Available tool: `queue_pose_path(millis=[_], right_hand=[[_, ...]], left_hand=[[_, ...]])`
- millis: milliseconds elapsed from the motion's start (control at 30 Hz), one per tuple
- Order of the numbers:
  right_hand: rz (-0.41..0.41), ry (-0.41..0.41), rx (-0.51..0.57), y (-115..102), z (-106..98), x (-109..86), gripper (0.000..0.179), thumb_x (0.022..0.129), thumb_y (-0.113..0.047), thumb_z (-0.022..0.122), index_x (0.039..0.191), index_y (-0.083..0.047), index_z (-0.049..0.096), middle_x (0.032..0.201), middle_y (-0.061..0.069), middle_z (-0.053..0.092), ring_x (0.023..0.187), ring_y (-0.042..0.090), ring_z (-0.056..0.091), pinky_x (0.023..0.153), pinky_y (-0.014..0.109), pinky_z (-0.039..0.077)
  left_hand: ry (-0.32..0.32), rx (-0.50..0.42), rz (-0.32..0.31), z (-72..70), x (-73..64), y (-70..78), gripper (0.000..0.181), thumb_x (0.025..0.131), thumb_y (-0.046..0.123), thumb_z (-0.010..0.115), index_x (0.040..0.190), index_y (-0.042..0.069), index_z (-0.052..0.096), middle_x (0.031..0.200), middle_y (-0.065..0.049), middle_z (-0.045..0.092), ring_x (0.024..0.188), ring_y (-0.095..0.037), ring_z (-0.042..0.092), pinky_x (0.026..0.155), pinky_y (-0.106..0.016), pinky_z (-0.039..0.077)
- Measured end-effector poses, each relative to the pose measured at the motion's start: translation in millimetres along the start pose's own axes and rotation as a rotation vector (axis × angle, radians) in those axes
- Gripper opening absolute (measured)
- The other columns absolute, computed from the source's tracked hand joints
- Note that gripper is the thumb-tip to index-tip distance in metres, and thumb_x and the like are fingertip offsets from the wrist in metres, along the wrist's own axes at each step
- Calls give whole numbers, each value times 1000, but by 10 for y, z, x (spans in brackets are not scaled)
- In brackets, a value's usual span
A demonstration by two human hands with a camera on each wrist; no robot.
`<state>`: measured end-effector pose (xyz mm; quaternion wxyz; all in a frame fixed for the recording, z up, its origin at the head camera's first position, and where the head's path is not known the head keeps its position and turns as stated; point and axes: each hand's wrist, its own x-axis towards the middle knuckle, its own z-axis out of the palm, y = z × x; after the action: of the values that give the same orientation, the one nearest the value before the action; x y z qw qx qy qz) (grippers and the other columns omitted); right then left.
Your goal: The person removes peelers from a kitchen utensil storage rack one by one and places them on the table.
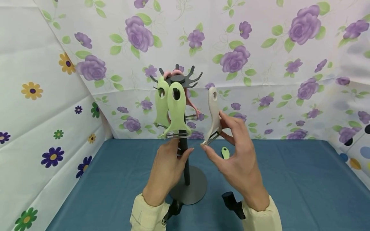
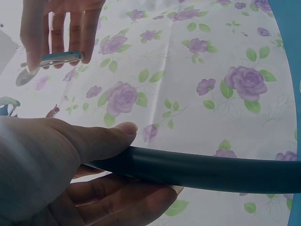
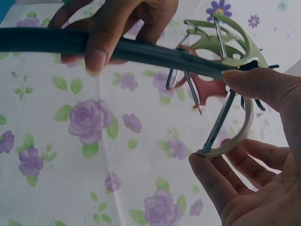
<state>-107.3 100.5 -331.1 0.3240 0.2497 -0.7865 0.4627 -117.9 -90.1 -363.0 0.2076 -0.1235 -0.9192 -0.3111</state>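
My left hand (image 1: 163, 168) holds the black post (image 1: 186, 175) of a hook stand below its top, thumb on one side and fingers on the other, as the left wrist view also shows. My right hand (image 1: 241, 154) pinches a greyish-white peeler (image 1: 214, 104) by its blade end between thumb and fingers. That peeler stands handle up, its hanging hole at the top, just right of the stand. Two light green peelers (image 1: 177, 109) hang from the front hooks, blades down. Pink peelers (image 3: 210, 89) hang behind them, partly hidden. Bare hooks (image 1: 192, 73) spread at the stand's right.
A light green peeler (image 1: 225, 152) lies on the blue tablecloth (image 1: 295, 179) behind my right hand, partly covered by it. The stand's round black base (image 1: 199, 189) rests on the cloth. Flowered sheets (image 1: 260, 64) hang at the back and sides.
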Motion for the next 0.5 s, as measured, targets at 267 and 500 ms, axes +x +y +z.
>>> queue_pose_path(millis=[267,500], right_hand=[[20,-31,-25,63,-73,16,89,80,-5,87,156,-16,42,132,13,54,119,20,56,99,40,56],[68,-48,-45,131,-109,30,89,80,-5,87,156,-16,42,131,13,54,117,20,56,96,44,58]], left_hand=[[7,8,2,11,9,2,27,96,26,73,111,5,64,92,-10,73,80,-20,75,64,-30,61],[-6,1,-14,13,4,6,27,97,28,72,109,5,65,92,-10,73,76,-19,74,63,-31,61]])
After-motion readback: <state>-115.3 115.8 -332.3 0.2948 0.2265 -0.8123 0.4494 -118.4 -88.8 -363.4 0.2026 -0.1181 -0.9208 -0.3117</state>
